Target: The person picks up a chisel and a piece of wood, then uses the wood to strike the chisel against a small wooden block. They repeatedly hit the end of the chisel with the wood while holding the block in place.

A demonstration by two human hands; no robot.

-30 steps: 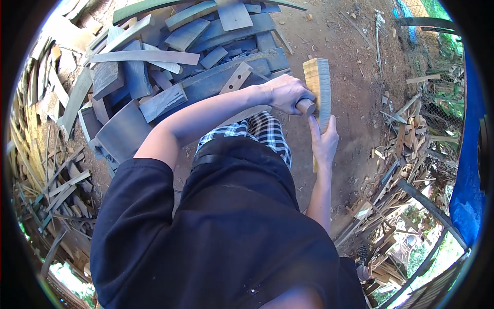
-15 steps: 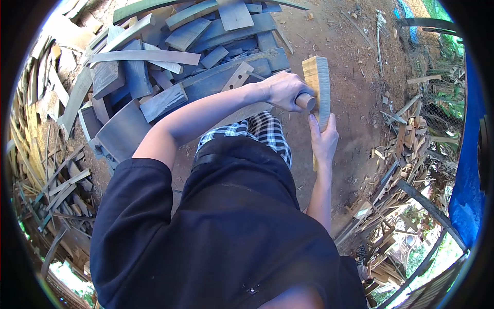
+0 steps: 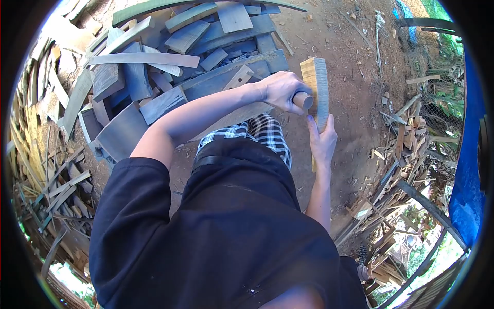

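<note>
In the head view, my left hand (image 3: 284, 91) is closed around a round wooden handle (image 3: 303, 101), its round end facing up toward me. Whatever lies beyond the handle is hidden by the fist. Just to the right stands a slightly curved wooden block (image 3: 320, 85), with a pale, smooth-looking left face and a greyer, rough-grained right face. My right hand (image 3: 323, 142) grips this block by its lower part, the thumb on the near side. The handle's end overlaps the block's left edge in this view.
A heap of cut boards and curved wood pieces (image 3: 190, 38) lies ahead and left. More slats (image 3: 33, 134) are stacked at the far left. Wood offcuts (image 3: 406, 139) pile up at right by a wire fence (image 3: 437, 105) and a blue tarp (image 3: 465, 206). The floor (image 3: 355, 108) is bare earth.
Both hands, the handle and the curved wooden block have shifted very slightly left. The grips look the same.
</note>
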